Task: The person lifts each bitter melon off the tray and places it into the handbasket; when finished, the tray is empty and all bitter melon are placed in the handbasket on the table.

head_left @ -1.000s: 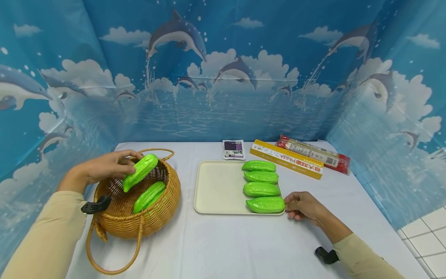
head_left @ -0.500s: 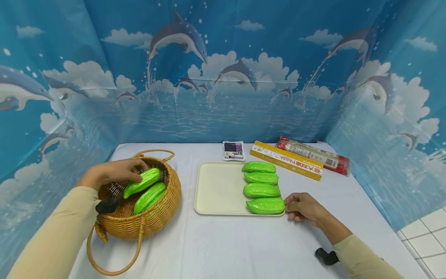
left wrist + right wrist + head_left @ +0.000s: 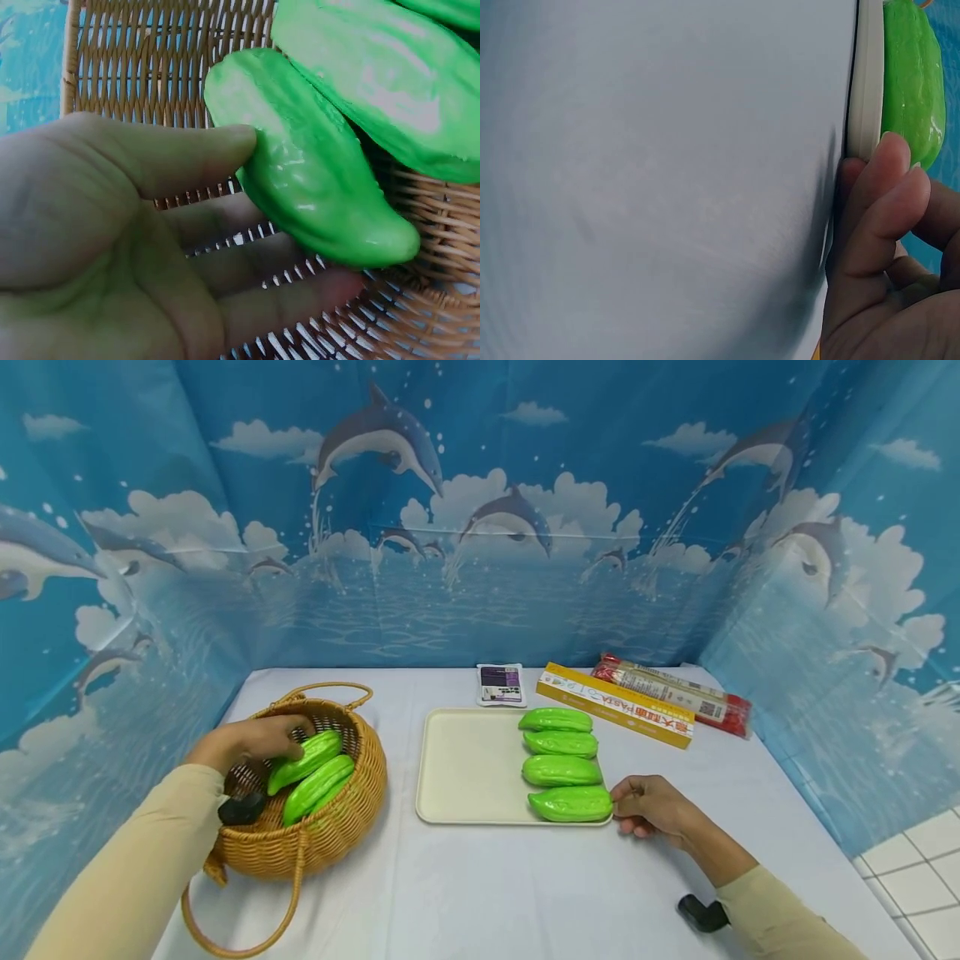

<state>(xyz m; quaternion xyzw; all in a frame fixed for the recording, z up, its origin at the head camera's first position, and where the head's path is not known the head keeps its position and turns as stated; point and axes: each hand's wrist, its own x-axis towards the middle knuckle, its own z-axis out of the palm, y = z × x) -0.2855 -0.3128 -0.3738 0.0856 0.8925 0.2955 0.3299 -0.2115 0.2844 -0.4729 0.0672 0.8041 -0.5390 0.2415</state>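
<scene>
In the head view my left hand (image 3: pixel 258 739) is inside a round wicker basket (image 3: pixel 371 793), at a green bitter melon (image 3: pixel 306 760). In the left wrist view the thumb presses the top of this melon (image 3: pixel 300 165), with the fingers passing beneath it. A second bitter melon (image 3: pixel 318 789) lies alongside it in the basket. My right hand (image 3: pixel 654 810) grips the near right corner of a cream tray (image 3: pixel 472 768); its fingertips are right at the end of the nearest bitter melon (image 3: pixel 572 804). Several bitter melons form a column along the tray's right side.
Behind the tray lie a small purple-and-white packet (image 3: pixel 502 685), a yellow pasta box (image 3: pixel 615 704) and a red-ended noodle pack (image 3: pixel 671 693). The basket's looped handle (image 3: pixel 247 947) spreads over the white cloth (image 3: pixel 480 893) in front. A blue dolphin curtain (image 3: pixel 480 610) encloses the back and sides.
My left hand has lowered a bitter melon from above the basket's rim down into it, beside the other one. My right hand has stayed at the tray corner.
</scene>
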